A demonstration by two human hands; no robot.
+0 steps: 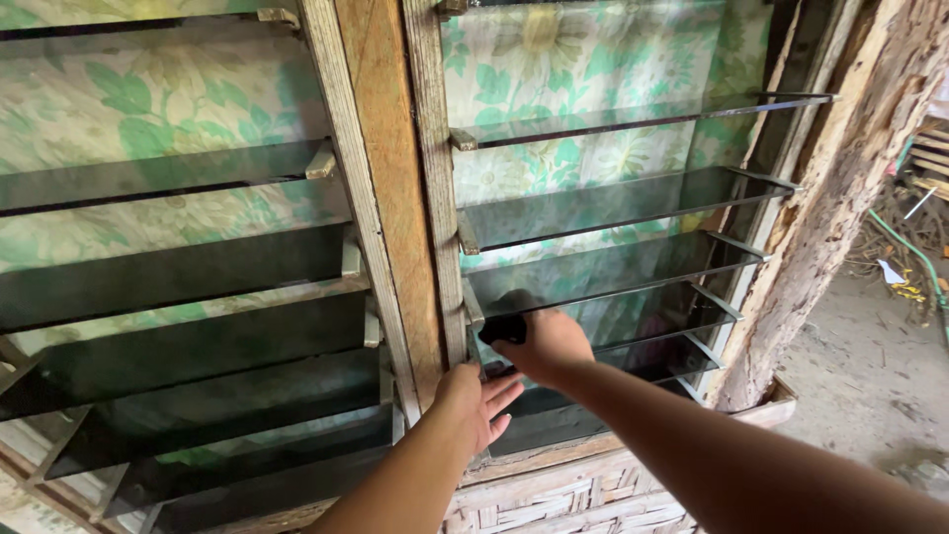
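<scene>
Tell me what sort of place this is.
Probably the outside wall of a simple rural house. Tinted glass louvre slats sit in a worn wooden window frame, a floral curtain hangs behind them, and there is a woven panel below. The right hand holds a dark cloth on one slat.
</scene>
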